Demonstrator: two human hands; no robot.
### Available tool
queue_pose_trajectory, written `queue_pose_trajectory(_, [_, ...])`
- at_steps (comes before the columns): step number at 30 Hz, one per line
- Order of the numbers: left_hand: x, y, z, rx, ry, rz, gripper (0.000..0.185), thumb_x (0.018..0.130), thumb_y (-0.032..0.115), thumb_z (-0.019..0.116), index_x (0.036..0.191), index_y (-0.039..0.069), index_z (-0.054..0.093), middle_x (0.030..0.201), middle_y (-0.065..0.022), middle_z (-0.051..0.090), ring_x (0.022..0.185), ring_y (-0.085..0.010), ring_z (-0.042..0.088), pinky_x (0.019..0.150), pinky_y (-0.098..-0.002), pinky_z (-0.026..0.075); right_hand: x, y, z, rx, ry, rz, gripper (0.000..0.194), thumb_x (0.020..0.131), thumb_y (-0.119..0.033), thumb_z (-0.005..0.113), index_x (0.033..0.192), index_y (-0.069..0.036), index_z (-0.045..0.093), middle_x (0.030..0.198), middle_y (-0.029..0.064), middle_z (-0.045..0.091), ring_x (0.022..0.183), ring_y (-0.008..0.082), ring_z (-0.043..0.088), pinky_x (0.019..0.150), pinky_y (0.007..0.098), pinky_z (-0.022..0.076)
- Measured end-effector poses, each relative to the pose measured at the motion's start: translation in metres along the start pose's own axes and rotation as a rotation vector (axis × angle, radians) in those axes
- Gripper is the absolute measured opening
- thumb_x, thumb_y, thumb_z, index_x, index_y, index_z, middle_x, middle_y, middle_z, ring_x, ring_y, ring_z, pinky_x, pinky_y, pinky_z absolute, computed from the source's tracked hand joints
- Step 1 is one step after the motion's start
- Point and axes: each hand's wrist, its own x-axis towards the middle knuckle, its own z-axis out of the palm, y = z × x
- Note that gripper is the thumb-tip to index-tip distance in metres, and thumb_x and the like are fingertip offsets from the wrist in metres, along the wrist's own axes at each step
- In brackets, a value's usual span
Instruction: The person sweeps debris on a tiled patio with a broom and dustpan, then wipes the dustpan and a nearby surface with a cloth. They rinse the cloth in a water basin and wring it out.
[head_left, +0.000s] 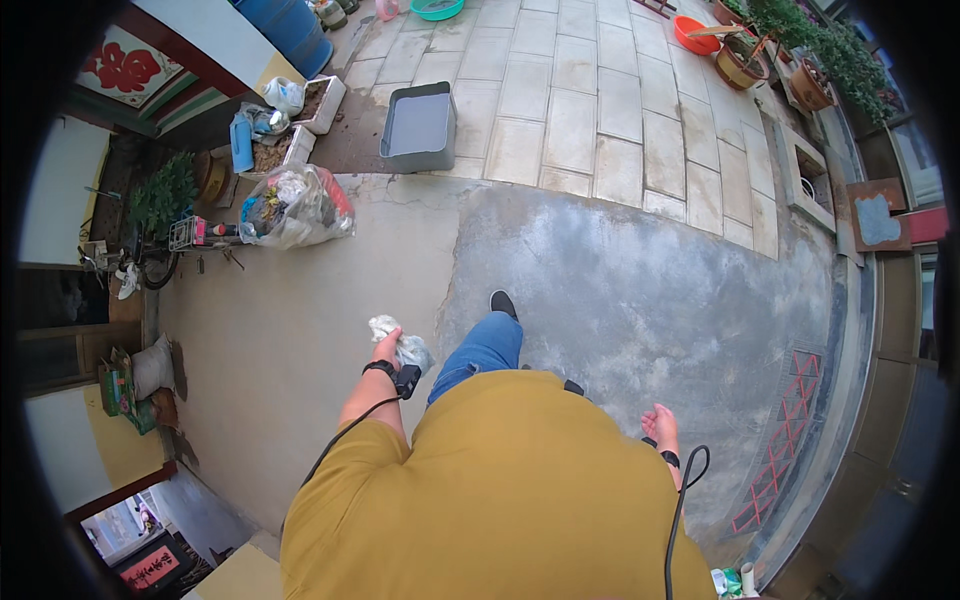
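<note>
My left hand (386, 348) is closed around a crumpled whitish rag (412, 354), which sticks out on both sides of the fist. Whether it is all cloth or partly plastic, I cannot tell. A black strap with a small dark device sits on that wrist, with a cable running up the arm. My right hand (660, 424) hangs at my other side with loosely curled fingers, and nothing shows in it. Below me is the concrete floor (600, 300) of a courtyard, where one dark shoe (503, 304) points forward.
Ahead stands a grey rectangular tub (420, 159) at the edge of the paving slabs (551, 135). Left of it are a stuffed clear plastic bag (300, 217), foam boxes (325, 112) and a bicycle (159, 271). A floor grate (780, 442) with red crossed strips lies right.
</note>
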Motion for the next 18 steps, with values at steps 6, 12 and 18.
queue_pose_trajectory(6, [0.020, 0.078, 0.076, -0.140, -0.126, -0.027, 0.049, 0.083, 0.026, 0.065, 0.123, 0.005, 0.046, 0.115, -0.0151, 0.057, 0.100, -0.0337, 0.057, 0.085, -0.0505, 0.047, 0.013, -0.090, 0.064, -0.112, 0.023, 0.102, 0.024, 0.090, -0.021, 0.050, 0.110, -0.007, 0.050, 0.075, 0.0087, 0.061, 0.060, 0.0178, 0.061, 0.049, 0.0295, 0.0507])
queue_pose_trajectory(12, [0.038, 0.151, 0.185, -0.180, -0.210, 0.083, 0.053, 0.085, 0.032, 0.061, 0.126, 0.002, 0.043, 0.122, -0.0162, 0.053, 0.111, -0.0319, 0.052, 0.096, -0.0480, 0.041, 0.095, -0.173, 0.094, -0.308, -0.066, 0.176, 0.022, 0.089, -0.018, 0.049, 0.106, -0.003, 0.050, 0.077, 0.0120, 0.061, 0.060, 0.0192, 0.061, 0.049, 0.0312, 0.0505])
queue_pose_trajectory(18, [0.039, 0.200, 0.262, -0.440, -0.132, 0.082, 0.055, 0.084, 0.028, 0.063, 0.127, 0.002, 0.042, 0.124, -0.0161, 0.051, 0.111, -0.0331, 0.051, 0.095, -0.0510, 0.040, 0.175, -0.356, 0.178, -0.567, -0.019, 0.144, 0.022, 0.089, -0.015, 0.047, 0.102, 0.001, 0.050, 0.080, 0.0145, 0.061, 0.060, 0.0214, 0.061, 0.050, 0.0329, 0.0498])
